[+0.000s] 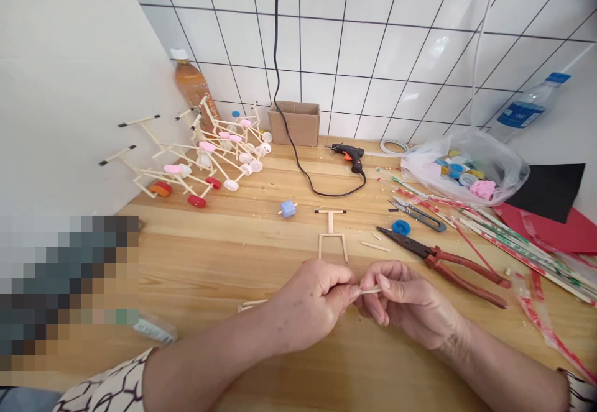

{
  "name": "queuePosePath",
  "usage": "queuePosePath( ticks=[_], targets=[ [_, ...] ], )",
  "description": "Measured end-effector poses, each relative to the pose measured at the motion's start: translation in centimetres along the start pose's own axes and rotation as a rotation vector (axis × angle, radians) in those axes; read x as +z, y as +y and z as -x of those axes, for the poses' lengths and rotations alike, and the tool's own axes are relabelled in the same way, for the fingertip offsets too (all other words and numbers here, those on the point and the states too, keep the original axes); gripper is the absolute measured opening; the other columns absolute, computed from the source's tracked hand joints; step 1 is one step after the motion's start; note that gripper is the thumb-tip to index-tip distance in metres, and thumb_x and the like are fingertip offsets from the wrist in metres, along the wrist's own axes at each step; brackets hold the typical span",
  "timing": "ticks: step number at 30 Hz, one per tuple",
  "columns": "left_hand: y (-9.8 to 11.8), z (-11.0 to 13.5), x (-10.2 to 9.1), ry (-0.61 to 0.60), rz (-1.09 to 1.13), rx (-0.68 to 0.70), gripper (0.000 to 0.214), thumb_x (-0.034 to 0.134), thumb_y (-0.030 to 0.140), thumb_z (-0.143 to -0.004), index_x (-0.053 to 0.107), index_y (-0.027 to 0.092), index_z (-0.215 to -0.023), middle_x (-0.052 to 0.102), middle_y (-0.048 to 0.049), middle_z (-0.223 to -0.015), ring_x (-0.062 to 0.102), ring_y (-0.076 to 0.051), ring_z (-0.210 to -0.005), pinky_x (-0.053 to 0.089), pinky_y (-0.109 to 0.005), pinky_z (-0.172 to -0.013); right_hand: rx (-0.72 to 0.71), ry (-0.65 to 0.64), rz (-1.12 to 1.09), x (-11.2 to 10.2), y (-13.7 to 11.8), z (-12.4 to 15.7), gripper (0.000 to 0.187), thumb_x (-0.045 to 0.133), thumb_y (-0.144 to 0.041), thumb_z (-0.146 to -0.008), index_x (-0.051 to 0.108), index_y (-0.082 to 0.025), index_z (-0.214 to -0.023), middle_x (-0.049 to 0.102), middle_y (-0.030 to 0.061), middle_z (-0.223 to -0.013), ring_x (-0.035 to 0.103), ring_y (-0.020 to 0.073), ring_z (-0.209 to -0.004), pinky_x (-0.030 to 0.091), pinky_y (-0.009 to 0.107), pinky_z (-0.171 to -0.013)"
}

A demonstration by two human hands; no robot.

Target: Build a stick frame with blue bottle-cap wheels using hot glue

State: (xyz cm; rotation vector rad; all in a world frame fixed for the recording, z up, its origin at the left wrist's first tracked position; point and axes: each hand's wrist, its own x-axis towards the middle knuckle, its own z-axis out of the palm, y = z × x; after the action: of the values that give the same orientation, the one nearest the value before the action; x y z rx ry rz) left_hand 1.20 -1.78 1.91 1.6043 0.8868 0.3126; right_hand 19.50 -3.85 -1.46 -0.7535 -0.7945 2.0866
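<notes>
Between my fingertips is a short piece of wooden stick (372, 290), low over the table. My left hand (317, 297) pinches its left end, the thumb and forefinger closed. My right hand (396, 294) grips the other end between thumb and fingers. Just beyond lies a small stick frame (331, 235) with a black-tipped crossbar; my left hand hides part of its near end. Loose stick offcuts (375, 246) lie right of the frame. Other sticks (252, 304) show partly behind my left forearm. A blue block with a stick through it (288, 209) sits farther back.
Several stick models with caps as wheels (205, 151) crowd the back left, beside a tea bottle (193, 86). A glue gun (347, 154), its cord, a cardboard box (295, 124), pliers (438, 263), snips (420, 214), a bag of caps (466, 163) and bundled sticks (517, 244) lie around.
</notes>
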Motion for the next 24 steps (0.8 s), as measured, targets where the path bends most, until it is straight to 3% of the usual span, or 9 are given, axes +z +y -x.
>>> queuePosePath(
  ticks=[6, 11, 16, 21, 24],
  targets=[
    [0.0, -0.1, 0.0, -0.001, -0.028, 0.016, 0.03, 0.041, 0.028, -0.087, 0.059, 0.013, -0.068, 0.039, 0.0052, -0.053, 0.031, -0.008, -0.049, 0.025, -0.02, -0.046, 0.003, 0.01, 0.014, 0.0, 0.1, 0.1, 0.017, 0.071, -0.033, -0.074, 0.073, -0.016, -0.077, 0.063, 0.0006, -0.05, 0.053, 0.0074, -0.048, 0.033, 0.02, -0.05],
    [0.3, -0.1, -0.3, 0.007, -0.041, 0.052, 0.032, 0.039, 0.028, -0.088, 0.063, 0.014, -0.073, 0.038, 0.0051, -0.054, 0.032, -0.008, -0.049, 0.024, -0.021, -0.046, 0.008, 0.011, 0.028, 0.3, -0.4, 0.0, 0.021, 0.064, -0.034, -0.08, 0.072, -0.015, -0.083, 0.063, 0.0015, -0.054, 0.054, 0.0079, -0.051, 0.037, 0.02, -0.053],
    [0.4, -0.2, -0.5, 0.053, -0.074, 0.042, 0.032, 0.038, 0.027, -0.087, 0.05, 0.015, -0.061, 0.033, 0.0056, -0.053, 0.031, -0.008, -0.05, 0.024, -0.021, -0.047, -0.053, 0.084, 0.083, 0.4, -1.1, -0.1, 0.028, 0.064, -0.038, -0.079, 0.07, -0.013, -0.089, 0.064, 0.0032, -0.06, 0.056, 0.0092, -0.054, 0.04, 0.019, -0.052],
    [0.0, -0.2, -0.4, 0.071, -0.082, 0.001, 0.026, 0.039, 0.028, -0.086, 0.051, 0.016, -0.066, 0.037, 0.0053, -0.053, 0.032, -0.008, -0.05, 0.025, -0.021, -0.047, -0.115, 0.216, 0.229, 0.1, -1.3, 0.3, 0.023, 0.068, -0.038, -0.076, 0.069, -0.016, -0.083, 0.062, 0.0005, -0.065, 0.051, 0.0075, -0.058, 0.039, 0.019, -0.057],
    [-0.3, -0.3, -0.3, 0.083, -0.106, -0.012, 0.026, 0.038, 0.029, -0.086, 0.054, 0.016, -0.069, 0.04, 0.0049, -0.053, 0.032, -0.008, -0.048, 0.024, -0.021, -0.045, -0.179, 0.255, 0.495, 0.0, -1.5, 0.6, 0.026, 0.062, -0.042, -0.08, 0.066, -0.017, -0.079, 0.058, -0.0008, -0.065, 0.048, 0.0085, -0.06, 0.037, 0.02, -0.059]
  ],
)
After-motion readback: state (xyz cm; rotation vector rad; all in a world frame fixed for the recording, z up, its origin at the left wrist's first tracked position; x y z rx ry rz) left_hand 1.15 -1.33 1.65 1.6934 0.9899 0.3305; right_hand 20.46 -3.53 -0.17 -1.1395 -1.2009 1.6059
